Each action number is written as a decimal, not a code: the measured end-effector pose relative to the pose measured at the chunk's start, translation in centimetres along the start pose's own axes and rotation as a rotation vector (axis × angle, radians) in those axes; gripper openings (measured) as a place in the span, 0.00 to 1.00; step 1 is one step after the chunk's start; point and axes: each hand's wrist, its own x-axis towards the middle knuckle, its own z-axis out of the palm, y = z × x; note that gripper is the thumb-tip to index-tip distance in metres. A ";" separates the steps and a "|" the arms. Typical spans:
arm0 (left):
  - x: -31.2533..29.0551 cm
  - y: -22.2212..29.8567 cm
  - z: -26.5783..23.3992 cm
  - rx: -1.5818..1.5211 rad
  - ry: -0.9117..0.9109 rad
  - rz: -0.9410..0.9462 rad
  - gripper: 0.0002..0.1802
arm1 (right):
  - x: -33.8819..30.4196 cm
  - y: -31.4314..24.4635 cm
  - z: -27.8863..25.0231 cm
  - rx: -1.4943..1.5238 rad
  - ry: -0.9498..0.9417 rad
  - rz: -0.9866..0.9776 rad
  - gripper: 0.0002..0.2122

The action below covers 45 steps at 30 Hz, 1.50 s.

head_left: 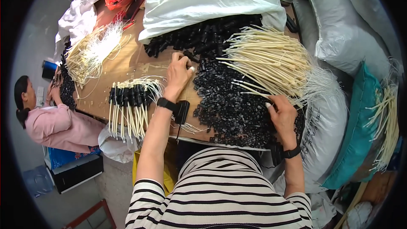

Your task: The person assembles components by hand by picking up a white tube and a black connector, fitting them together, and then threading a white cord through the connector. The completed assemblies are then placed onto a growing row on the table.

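Probably light, slender, fairly stiff: cream rod point(253, 90) over the black-parts heap point(224, 110), best pinched near an end. Right hand point(282, 113) pinches its right end; left hand point(179, 73), left of heap, grip unclear.

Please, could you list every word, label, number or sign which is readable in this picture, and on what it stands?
There is none I can quote with confidence.
White sack, right of the right hand: dark writing, not clear enough to quote.
Grey-white sack at the upper right edge: dark marks, too small and blurred to read.
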 end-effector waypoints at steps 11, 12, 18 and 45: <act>-4.6 -0.5 -1.3 -0.351 -0.143 -0.146 0.21 | 3.8 -3.4 0.2 0.036 -0.008 -0.422 0.08; -5.1 -0.1 -1.3 -0.533 -0.156 -0.278 0.20 | 3.5 -4.0 0.4 0.014 -0.095 -0.404 0.10; -6.2 3.8 -3.7 -0.848 -0.304 -0.366 0.28 | 2.6 -4.5 3.4 0.268 -0.154 -0.237 0.11; -8.0 9.3 -4.9 -0.051 -0.316 0.523 0.29 | 2.3 -5.6 6.1 0.223 0.078 -0.315 0.26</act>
